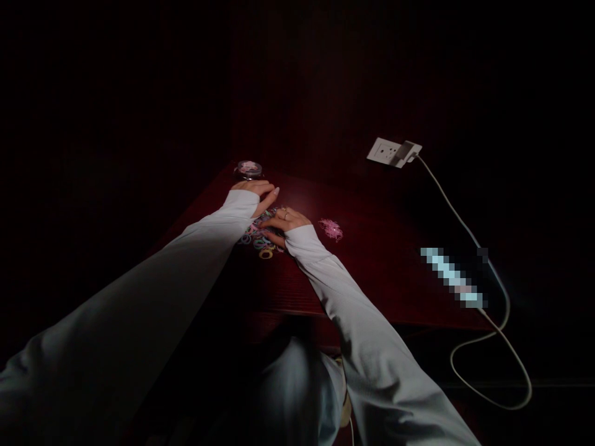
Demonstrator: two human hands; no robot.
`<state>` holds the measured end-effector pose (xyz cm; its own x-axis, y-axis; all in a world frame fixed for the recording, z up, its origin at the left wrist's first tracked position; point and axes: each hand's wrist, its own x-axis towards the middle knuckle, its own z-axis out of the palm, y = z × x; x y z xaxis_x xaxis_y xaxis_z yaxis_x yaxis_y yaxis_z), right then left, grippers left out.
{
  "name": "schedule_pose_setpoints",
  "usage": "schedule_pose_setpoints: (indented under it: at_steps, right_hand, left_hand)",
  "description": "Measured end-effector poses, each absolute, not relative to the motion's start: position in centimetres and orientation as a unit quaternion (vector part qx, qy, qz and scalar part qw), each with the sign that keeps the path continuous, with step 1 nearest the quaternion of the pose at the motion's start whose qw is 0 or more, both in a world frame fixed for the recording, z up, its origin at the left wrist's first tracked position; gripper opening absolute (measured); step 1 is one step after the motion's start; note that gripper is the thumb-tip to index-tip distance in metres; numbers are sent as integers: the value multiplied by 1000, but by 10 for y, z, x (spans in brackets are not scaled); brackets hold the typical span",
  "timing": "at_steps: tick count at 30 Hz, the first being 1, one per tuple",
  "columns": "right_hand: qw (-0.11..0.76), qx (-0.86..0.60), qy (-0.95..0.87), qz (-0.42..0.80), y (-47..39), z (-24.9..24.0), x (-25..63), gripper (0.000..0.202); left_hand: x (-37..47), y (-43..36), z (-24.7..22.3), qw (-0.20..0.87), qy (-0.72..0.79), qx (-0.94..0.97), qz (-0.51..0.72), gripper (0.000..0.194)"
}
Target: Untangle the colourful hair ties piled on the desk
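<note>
Right hand (292, 218) low over colourful bands (253, 233), thumb and forefinger apart, seemingly for reach; left hand (255, 187) bent beyond (grip? can't tell).

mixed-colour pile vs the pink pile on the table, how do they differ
The mixed-colour pile shows blue, green, yellow and pink pieces; the pink pile looks pink throughout.
The mixed-colour pile spreads wider, while the pink pile is a smaller clump.
The right hand partly covers the mixed-colour pile; no hand covers the pink pile.
Both lie on the dark red table.
</note>
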<state>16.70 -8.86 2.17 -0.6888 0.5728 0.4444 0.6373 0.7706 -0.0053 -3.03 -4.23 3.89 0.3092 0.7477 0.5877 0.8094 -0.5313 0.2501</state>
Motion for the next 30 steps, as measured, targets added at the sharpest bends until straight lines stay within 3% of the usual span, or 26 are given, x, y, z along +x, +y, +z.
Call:
schedule_pose_setpoints:
  at_steps: [6, 12, 20, 30]
  right_hand:
    - [220, -344, -908, -92, -92, 21, 168, 19]
    - [227, -355, -906, -25, -87, 25, 167, 12]
    - [326, -398, -857, 27, -81, 28, 186, 11]
    - [391, -428, -813, 48, -75, 25, 194, 14]
  left_hand:
    - [-31, -41, 37, 48, -475, -809, -342, 52]
    - [-29, -44, 39, 44, -480, -809, -338, 50]
    - [-28, -40, 37, 22, -434, -831, -348, 57]
    - [-25, -49, 45, 37, -309, -906, -287, 45]
